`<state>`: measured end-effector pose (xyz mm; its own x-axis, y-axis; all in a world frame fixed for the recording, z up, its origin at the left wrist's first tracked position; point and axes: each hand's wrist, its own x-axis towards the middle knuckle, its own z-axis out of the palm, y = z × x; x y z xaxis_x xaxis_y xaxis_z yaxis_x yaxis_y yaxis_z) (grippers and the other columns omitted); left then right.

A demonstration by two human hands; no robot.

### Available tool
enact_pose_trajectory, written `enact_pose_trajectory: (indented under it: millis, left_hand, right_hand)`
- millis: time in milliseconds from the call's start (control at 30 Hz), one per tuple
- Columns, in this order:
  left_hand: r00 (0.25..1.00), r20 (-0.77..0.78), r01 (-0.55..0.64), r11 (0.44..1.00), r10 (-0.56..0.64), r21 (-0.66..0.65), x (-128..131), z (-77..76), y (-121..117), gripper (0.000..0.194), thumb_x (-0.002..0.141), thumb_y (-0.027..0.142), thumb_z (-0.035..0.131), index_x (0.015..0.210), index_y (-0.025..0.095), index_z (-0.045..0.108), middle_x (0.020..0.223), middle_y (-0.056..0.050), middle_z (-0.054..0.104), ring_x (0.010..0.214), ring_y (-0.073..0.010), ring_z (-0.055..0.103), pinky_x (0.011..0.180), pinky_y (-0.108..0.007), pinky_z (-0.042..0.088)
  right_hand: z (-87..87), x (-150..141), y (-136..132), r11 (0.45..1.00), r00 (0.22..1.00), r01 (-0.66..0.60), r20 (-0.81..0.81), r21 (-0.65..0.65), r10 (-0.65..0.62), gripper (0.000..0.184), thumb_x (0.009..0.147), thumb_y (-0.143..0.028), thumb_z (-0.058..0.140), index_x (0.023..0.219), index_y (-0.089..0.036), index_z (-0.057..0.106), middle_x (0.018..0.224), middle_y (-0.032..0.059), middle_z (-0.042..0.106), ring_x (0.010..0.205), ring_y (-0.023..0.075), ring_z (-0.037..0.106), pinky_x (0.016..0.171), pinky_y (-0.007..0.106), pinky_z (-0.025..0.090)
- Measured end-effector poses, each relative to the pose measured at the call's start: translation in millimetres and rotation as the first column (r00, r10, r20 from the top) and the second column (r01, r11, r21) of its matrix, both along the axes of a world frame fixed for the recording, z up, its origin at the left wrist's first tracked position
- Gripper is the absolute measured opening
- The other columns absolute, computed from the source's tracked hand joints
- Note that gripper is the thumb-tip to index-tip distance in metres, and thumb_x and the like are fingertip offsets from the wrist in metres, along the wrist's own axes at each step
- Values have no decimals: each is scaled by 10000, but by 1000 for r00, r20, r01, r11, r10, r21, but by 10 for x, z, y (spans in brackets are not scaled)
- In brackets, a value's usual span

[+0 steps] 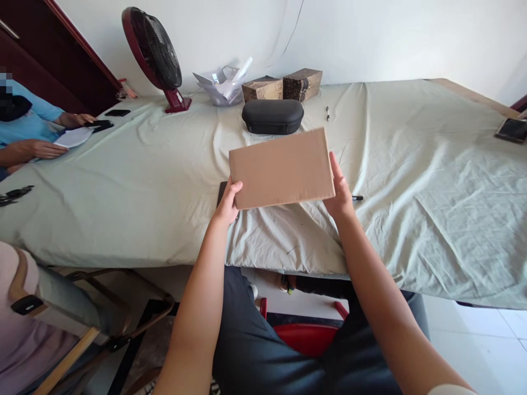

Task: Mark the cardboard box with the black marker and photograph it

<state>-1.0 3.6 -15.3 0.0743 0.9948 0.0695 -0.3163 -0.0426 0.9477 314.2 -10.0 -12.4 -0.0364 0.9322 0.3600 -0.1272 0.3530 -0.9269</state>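
A plain brown cardboard box is held up over the table, slightly tilted with its right end higher. My left hand grips its left end, thumb on the near face. At the opposite end, my right hand presses against the side, fingers pointing up. Partly hidden behind my left hand, a dark flat object lies on the cloth. A black pen rests just right of my right hand. Beyond the box sits a black zip case.
Along the wall stand a red-and-black fan, a clear plastic basket and two patterned boxes. At the left, another person's hands hold papers. A dark object lies at the far right of the wrinkled tablecloth.
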Motion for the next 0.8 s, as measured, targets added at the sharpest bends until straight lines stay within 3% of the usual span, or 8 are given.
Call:
enact_pose_trajectory:
  millis: [67, 167, 300, 400, 500, 567, 667, 800]
  left_hand:
    - [996, 89, -23, 999, 28, -49, 101, -13, 1, 648, 769, 684, 721, 1216, 217, 675, 1265, -132, 782, 1355, -372, 677, 1068, -473, 608]
    - [995, 100, 23, 999, -19, -41, 290, -46, -42, 770, 747, 653, 763, 1384, 255, 589, 1358, -132, 743, 1338, -366, 681, 1065, -503, 603]
    - [993, -21, 117, 993, -118, -30, 450, -68, -113, 1120, 632, 477, 940, 1588, 410, 359, 1525, -113, 636, 1398, -370, 634, 1048, -518, 601]
    - [992, -59, 117, 992, -115, 36, 400, -55, -97, 1172, 670, 514, 947, 1635, 420, 288, 1607, -125, 562, 1490, -363, 553, 1091, -508, 579]
    - [995, -64, 79, 986, -71, 147, 281, -29, -46, 1115, 691, 576, 926, 1631, 400, 352, 1656, -104, 522, 1536, -348, 509, 1204, -494, 504]
    - [987, -118, 126, 976, -106, 178, 222, -8, -28, 1059, 676, 534, 945, 1597, 362, 451, 1666, -102, 521, 1551, -363, 494, 1256, -492, 455]
    - [954, -215, 240, 963, -211, 122, 197, 16, -43, 1015, 664, 455, 968, 1569, 333, 524, 1692, -114, 498, 1509, -398, 540, 1235, -518, 480]
    - [931, -262, 282, 956, -253, 79, 230, 11, -72, 1005, 657, 411, 984, 1559, 353, 546, 1693, -103, 504, 1497, -414, 555, 1202, -546, 517]
  right_hand:
    - [-36, -44, 12, 998, 995, -55, -86, 4, 55, 1139, 687, -1041, 569, 1672, -529, 311, 1714, 3, 473, 1482, 389, 565, 1109, 581, 572]
    - [-115, -166, 31, 985, 976, -172, -134, -13, 169, 1284, 602, -969, 752, 1687, -493, 259, 1624, 71, 571, 1353, 384, 665, 1103, 587, 567]
    - [-152, -331, 26, 991, 984, -129, -125, -31, 125, 1235, 657, -809, 870, 1675, -412, 296, 1644, 117, 544, 1489, 387, 552, 1189, 605, 497]
    - [-108, -357, 12, 994, 981, -112, -158, 16, 113, 1107, 712, -754, 859, 1634, -384, 369, 1609, 121, 583, 1546, 396, 493, 1228, 607, 461]
    - [-71, -311, 4, 994, 984, -100, -145, 44, 105, 989, 727, -762, 834, 1567, -390, 466, 1586, 97, 607, 1542, 409, 498, 1230, 594, 470]
    - [-64, -269, 2, 993, 988, -110, -102, 36, 113, 972, 715, -777, 831, 1545, -394, 501, 1589, 76, 606, 1537, 416, 500, 1220, 589, 487]
    - [-57, -222, -4, 992, 989, -122, -75, 34, 124, 961, 713, -774, 824, 1543, -392, 526, 1572, 56, 622, 1512, 421, 524, 1215, 586, 496]
    - [-10, -203, -17, 996, 996, -74, -48, 40, 76, 1000, 701, -825, 795, 1568, -412, 516, 1610, 28, 598, 1555, 429, 473, 1237, 586, 479]
